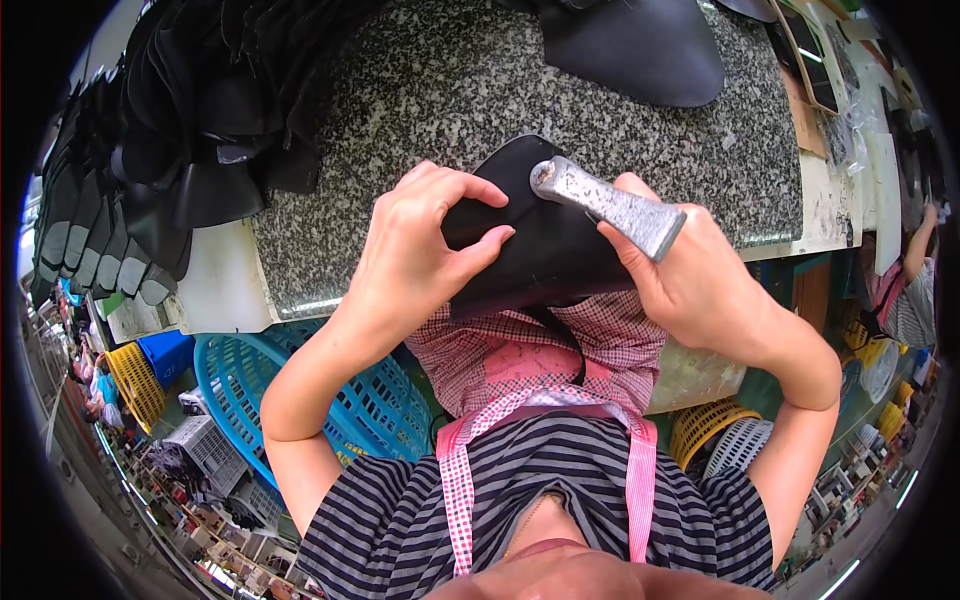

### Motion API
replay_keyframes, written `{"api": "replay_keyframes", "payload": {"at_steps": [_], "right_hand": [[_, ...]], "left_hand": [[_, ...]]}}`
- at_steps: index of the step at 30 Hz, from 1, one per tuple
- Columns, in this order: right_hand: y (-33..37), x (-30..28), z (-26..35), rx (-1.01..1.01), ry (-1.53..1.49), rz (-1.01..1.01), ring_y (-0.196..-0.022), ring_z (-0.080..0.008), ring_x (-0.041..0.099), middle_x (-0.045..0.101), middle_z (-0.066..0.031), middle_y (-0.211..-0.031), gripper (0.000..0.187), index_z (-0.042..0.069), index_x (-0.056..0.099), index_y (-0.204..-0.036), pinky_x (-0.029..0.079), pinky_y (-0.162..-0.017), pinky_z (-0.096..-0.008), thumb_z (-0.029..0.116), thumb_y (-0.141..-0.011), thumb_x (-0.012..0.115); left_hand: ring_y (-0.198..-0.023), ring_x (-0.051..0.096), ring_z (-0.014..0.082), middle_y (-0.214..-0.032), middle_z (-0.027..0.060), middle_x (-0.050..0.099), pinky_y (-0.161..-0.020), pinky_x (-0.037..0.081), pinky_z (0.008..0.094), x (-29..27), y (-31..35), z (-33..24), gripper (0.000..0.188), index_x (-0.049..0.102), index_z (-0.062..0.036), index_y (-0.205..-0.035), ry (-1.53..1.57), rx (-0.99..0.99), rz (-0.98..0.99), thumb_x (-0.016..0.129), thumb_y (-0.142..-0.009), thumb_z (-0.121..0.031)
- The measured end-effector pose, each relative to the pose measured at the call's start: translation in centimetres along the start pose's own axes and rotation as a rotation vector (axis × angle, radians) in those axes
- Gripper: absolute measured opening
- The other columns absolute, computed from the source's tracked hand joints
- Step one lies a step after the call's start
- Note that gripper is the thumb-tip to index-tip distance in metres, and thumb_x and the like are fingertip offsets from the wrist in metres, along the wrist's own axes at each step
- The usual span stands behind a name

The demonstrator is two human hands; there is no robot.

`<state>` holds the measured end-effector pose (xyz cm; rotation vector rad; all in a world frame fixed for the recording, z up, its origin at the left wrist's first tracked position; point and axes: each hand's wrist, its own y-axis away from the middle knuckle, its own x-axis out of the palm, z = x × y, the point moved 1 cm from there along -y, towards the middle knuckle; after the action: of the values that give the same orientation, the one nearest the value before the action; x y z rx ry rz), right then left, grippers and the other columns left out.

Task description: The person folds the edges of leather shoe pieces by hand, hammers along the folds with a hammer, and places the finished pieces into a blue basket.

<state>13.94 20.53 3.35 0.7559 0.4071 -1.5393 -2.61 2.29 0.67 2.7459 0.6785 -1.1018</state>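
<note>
A dark, smooth leather piece [560, 255] lies at the near edge of the speckled stone slab, its lower part hanging toward my lap. My left hand [420, 235] rests at its left side, thumb and forefinger curved apart over the leather with a gap between their tips. The other fingers of that hand are partly hidden. In my right hand [695, 280] is a hammer, fingers closed round it. Its worn grey metal head [610, 205] hovers over or touches the upper part of the leather; I cannot tell which. My hand hides the handle.
Black leather pieces [205, 120] are heaped on the left of the stone slab [450, 80]. Another large black piece [640, 50] lies at the far side. Blue plastic baskets [240, 390] stand below left, a yellow basket [700, 430] below right. Another person [910, 300] is at the right rim.
</note>
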Motion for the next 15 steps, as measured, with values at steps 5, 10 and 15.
{"api": "replay_keyframes", "payload": {"at_steps": [5, 10, 15], "right_hand": [[-0.6, -1.8, 0.5, -0.408, 0.02, -0.244, -0.071, -0.0467, 0.064, 0.062, -0.0233, -0.086, 0.021, -0.004, 0.051, -0.109, 0.05, -0.063, -0.0525, 0.002, -0.089, 0.052], [0.1, 0.1, 0.4, -0.075, 0.018, -0.018, -0.075, -0.0486, 0.065, 0.062, -0.0262, -0.072, 0.017, -0.001, 0.044, -0.103, 0.05, -0.063, -0.0543, 0.008, -0.094, 0.056], [0.1, -0.8, 2.0, -0.347, -0.066, -0.218, -0.073, -0.0454, 0.067, 0.063, -0.0259, -0.074, 0.027, -0.003, 0.045, -0.108, 0.053, -0.062, -0.0521, 0.001, -0.085, 0.058]], "left_hand": [[-0.085, 0.067, 0.0227, -0.09, 0.0096, 0.069, -0.077, 0.053, 0.0322, -0.1, 0.2, 0.0, 0.027, 0.072, -0.0026, -0.097, 0.006, -0.024, 0.018, 0.085, -0.073, -0.006], [-0.088, 0.063, 0.0284, -0.087, 0.0118, 0.068, -0.079, 0.052, 0.0378, -0.1, -0.2, -0.2, 0.024, 0.07, -0.0018, -0.096, 0.066, -0.036, 0.037, 0.081, -0.075, -0.005], [-0.089, 0.063, 0.0286, -0.088, 0.0127, 0.068, -0.078, 0.052, 0.0372, -0.4, 0.3, -0.1, 0.024, 0.07, -0.0022, -0.097, 0.061, -0.058, 0.048, 0.08, -0.076, -0.005]]}}
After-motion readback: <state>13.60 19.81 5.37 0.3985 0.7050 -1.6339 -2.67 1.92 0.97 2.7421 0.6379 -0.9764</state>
